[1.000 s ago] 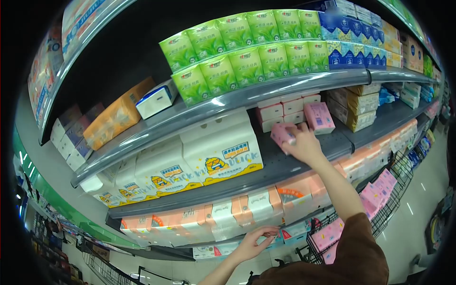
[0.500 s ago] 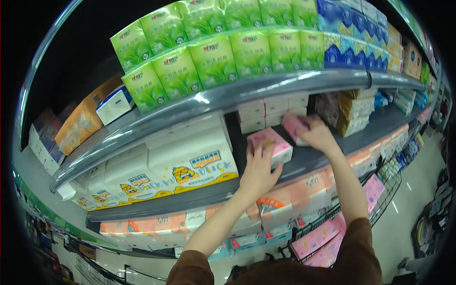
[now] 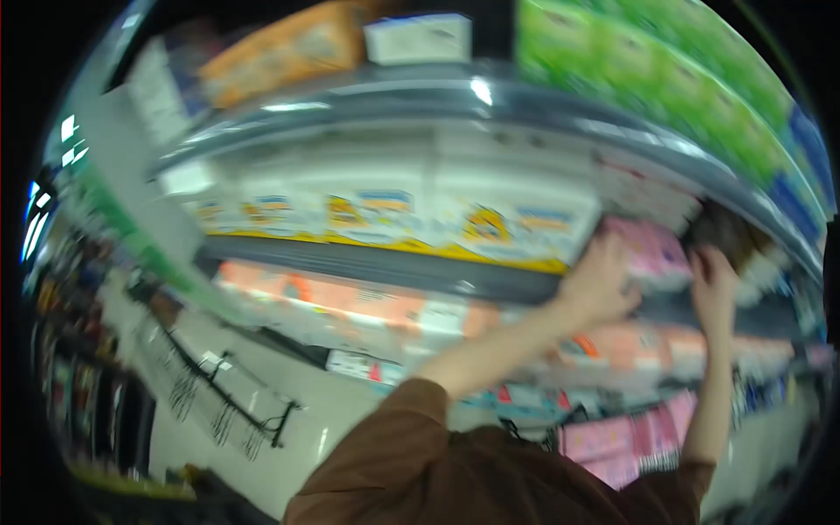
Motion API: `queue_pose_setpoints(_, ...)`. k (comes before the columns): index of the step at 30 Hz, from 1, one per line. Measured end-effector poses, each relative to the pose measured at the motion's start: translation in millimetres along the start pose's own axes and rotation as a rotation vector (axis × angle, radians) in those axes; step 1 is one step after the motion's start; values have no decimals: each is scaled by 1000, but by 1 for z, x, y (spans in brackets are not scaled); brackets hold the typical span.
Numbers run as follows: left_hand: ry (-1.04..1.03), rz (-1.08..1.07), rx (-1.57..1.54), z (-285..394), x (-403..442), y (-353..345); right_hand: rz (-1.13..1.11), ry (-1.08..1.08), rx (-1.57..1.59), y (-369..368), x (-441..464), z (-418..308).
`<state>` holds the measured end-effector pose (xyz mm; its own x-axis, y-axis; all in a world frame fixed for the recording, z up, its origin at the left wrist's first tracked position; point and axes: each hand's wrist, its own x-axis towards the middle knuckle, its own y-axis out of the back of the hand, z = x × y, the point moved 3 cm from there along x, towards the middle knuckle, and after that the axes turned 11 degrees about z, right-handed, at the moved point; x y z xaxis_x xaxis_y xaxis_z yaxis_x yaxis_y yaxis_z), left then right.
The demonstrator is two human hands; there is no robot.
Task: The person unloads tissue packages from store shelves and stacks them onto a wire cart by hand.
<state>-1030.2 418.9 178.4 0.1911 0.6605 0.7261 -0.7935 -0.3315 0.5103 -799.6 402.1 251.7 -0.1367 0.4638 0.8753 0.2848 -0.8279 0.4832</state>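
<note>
Pink tissue packs (image 3: pixel 649 249) stand on the middle shelf; blur hides where one pack ends and another begins. My left hand (image 3: pixel 604 278) is against their left side, fingers bent around the edge. On their right side, my right hand (image 3: pixel 714 273) has its fingers curled against the pink wrapping. White tissue packs with yellow duck prints (image 3: pixel 490 223) fill the shelf to the left of my left hand. Behind the pink packs is a stack of white packs with pinkish edges (image 3: pixel 643 188), partly hidden under the upper shelf.
Green tissue packs (image 3: pixel 630 61) line the upper shelf, whose curved front edge (image 3: pixel 385 94) overhangs the hands. Peach-coloured packs (image 3: pixel 376 302) fill the shelf below. More pink packs (image 3: pixel 604 442) lie in a cart near my body. A black wire rack (image 3: pixel 219 394) stands at left.
The view has swung left and blurred. My left hand has moved from atop one pink pack to its left side; the pink packs now look closer together between both hands.
</note>
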Motion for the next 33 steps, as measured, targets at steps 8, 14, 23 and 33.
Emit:
queue_pose_setpoints(8, -140, -25, 44, 19, -3, 1, -97, -265, -523, 105, -12, 41)
queue_pose_setpoints(14, 59, 172, -82, 6, -10, 4, 172, 129, -247, -89, 115, 14)
queue_pose_setpoints(23, 29, 153, -9, 13, -12, -17, 211, 147, -311, -145, 131, 39)
queue_pose_setpoints(33, -24, 154, -61, -1, -4, -1, 343, 8, -143, -112, 106, 5)
